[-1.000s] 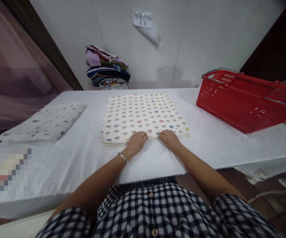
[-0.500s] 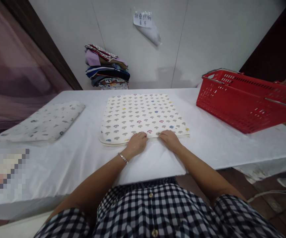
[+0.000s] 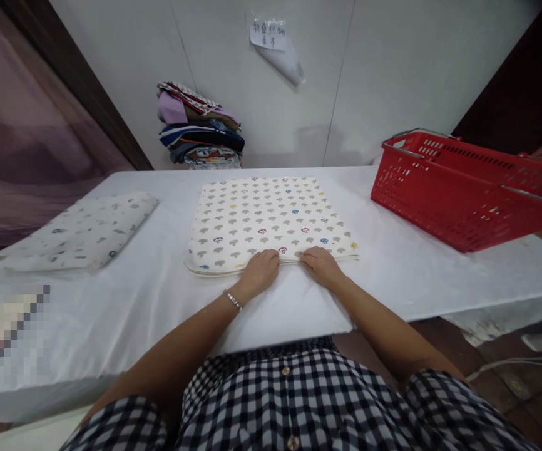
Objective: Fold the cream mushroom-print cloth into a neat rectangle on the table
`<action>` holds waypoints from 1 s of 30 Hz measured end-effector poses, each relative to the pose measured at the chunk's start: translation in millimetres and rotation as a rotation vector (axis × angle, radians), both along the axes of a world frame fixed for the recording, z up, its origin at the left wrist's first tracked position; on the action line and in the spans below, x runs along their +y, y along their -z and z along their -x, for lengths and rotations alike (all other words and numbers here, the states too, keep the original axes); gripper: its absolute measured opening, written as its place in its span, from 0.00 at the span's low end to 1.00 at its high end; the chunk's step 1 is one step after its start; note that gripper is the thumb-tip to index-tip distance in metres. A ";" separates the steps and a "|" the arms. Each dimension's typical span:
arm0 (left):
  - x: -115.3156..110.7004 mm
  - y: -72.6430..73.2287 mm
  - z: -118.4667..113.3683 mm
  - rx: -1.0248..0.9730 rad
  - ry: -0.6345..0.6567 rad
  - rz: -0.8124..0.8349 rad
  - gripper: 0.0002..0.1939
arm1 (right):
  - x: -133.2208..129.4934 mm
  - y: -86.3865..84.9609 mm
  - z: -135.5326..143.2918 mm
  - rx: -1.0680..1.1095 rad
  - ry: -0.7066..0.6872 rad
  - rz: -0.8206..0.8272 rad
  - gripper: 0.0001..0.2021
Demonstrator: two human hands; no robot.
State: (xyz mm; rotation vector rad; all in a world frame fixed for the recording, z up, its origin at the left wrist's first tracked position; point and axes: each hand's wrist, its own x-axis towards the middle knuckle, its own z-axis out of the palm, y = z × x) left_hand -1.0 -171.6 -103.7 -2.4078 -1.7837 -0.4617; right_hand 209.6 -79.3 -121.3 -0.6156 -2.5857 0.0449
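A cream cloth (image 3: 271, 216) printed with small mushrooms lies folded into a flat rectangle on the white-covered table (image 3: 290, 310). Its layered front edge faces me. My left hand (image 3: 262, 268) grips that edge near the middle, fingers curled over the top. A short gap to the right, my right hand (image 3: 320, 264) holds the same edge in the same way, fingers closed. The thumbs are mostly hidden beneath the hands. Two or more layers show along the front edge at the left corner.
Another folded pale cloth (image 3: 78, 232) with grey prints lies at the left. A red plastic basket (image 3: 459, 194) with metal handles stands at the right. Behind the table, a stack of folded fabrics (image 3: 200, 128) rests by the wall. A pixelated patch covers the lower left.
The view has shifted very slightly. Both hands stay at the front edge of the mushroom-print cloth, which lies as before.
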 end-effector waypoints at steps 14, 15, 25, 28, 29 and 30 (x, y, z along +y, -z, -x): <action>-2.0 3.8 0.0 -0.367 -0.109 0.038 0.06 | -9.3 -9.8 6.1 -0.135 0.095 0.058 0.10; -1.4 4.1 -0.1 -0.370 -0.120 0.046 0.07 | -10.2 -10.4 6.9 -0.148 0.112 0.053 0.10; -4.6 -1.1 -6.4 -0.109 -0.103 0.066 0.09 | -6.7 -5.3 -1.9 -0.082 0.088 -0.032 0.12; -9.4 -2.9 -7.2 -0.073 -0.074 0.056 0.06 | -5.5 -5.1 -5.2 -0.066 0.055 -0.034 0.13; -10.6 -3.1 -7.1 -0.075 -0.067 0.049 0.04 | -5.4 -5.2 -5.6 -0.063 0.048 -0.034 0.13; -11.4 -3.2 -6.9 -0.078 -0.064 0.042 0.03 | -5.4 -5.3 -5.7 -0.060 0.044 -0.035 0.13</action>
